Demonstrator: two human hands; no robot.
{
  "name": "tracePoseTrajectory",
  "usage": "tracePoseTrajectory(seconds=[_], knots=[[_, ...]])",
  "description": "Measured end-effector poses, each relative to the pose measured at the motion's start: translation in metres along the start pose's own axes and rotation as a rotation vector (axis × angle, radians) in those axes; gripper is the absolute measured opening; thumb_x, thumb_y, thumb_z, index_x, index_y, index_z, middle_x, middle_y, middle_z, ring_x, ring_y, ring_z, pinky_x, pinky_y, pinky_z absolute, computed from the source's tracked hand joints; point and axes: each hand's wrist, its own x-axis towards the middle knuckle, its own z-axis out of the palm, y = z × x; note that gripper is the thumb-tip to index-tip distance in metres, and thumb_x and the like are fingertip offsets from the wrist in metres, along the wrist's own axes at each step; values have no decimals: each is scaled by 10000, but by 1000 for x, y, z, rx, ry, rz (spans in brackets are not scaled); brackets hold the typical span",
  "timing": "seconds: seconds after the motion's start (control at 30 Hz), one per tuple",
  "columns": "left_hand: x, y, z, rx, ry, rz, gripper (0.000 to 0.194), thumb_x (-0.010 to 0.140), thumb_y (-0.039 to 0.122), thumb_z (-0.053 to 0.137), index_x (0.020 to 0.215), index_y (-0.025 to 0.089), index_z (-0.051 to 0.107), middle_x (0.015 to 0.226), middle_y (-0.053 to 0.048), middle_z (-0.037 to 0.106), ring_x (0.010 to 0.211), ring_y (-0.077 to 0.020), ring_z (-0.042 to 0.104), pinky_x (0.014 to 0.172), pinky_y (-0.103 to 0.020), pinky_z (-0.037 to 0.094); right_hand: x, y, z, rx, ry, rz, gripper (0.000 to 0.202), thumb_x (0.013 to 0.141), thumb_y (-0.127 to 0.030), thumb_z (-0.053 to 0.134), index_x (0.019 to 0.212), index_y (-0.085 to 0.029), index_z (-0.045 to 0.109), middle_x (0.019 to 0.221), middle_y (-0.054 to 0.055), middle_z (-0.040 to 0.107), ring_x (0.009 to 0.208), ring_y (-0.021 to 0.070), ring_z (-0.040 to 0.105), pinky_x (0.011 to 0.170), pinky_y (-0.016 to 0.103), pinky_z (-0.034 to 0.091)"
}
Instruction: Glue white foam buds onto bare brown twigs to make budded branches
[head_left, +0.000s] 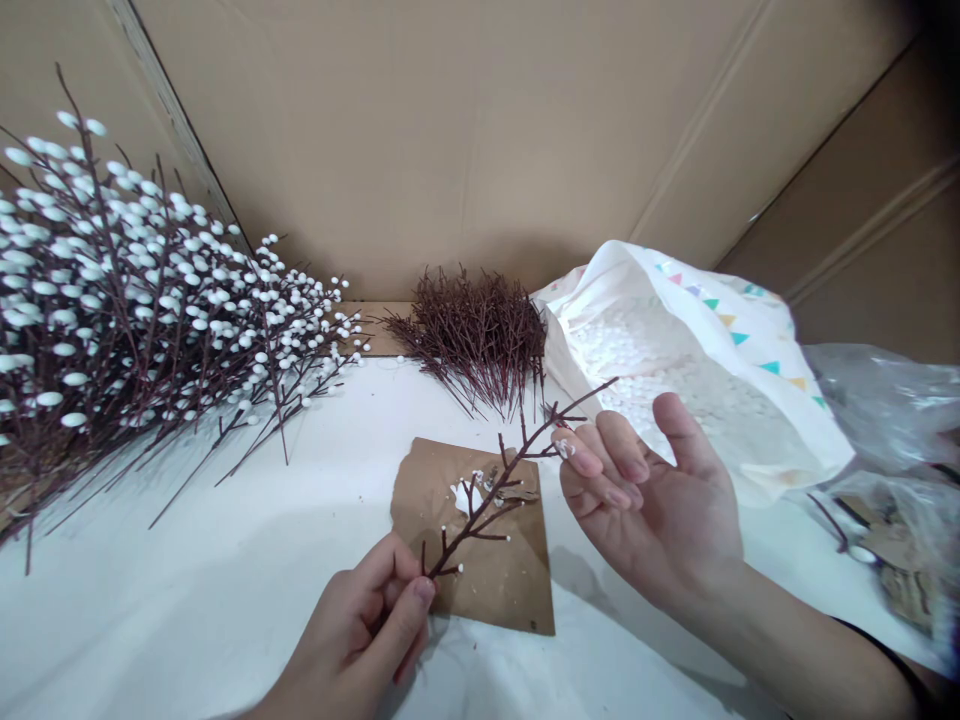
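Item: branched brown twig (495,487), one, slanting above the brown card with its root end toward me. Judged light and fairly stiff, its thin side shoots liable to snap and the white-tipped ones perhaps tacky; best taken by the bare lower stem.

Left hand (367,620), one: my thumb and fingers pinched together on that lower stem.

Right hand (660,510), one: palm up, fingers loosely curled, thumb well apart, nothing seen gripped; white residue at a fingertip. Whether I touch the twig's upper shoots, I cannot tell.

Brown card (517,590), one, flat mid-worktop, bearing one main white smear (466,497).

Bare twig bundle (480,330), one, at the middle of the worktop (225,600)'s far edge; stems too dense to count.

Patterned bag (757,350), one, toward the far right corner, with white beads (615,340) inside, uncountable.

White-beaded stems (172,270), one heap, far left corner; many, overlapping.

Clear plastic (885,400), right edge, number of pieces unclear.
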Motion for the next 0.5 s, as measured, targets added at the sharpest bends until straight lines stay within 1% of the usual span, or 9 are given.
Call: tracePoseTrajectory(seconds=[0.23,0.37,0.5], knots=[[2,-2,-3,5,-35,5,376,915,560,421,735,233,376,478,93,370,434,-71,253,409,-176,193,1,0,-1,-21,-9,-10,575,773,-450,602,519,-192,156,438,-13,391,509,88,479,497,127,478],[2,-1,-3,-9,-12,-4,382,903,568,441,729,232,388,474,88,380,431,-72,258,408,-184,187,1,-3,1,-31,-38,-22,555,792,-443,585,518,-183,179,441,-18,426,458,63,443,532,131,489],[1,-3,-2,-14,7,-7,376,896,564,460,735,231,393,502,73,424,461,-78,288,422,-176,218,-1,-6,3,-41,-55,-33,543,821,-458,544,508,-178,200,451,-9,454,437,52,422,538,133,486]])
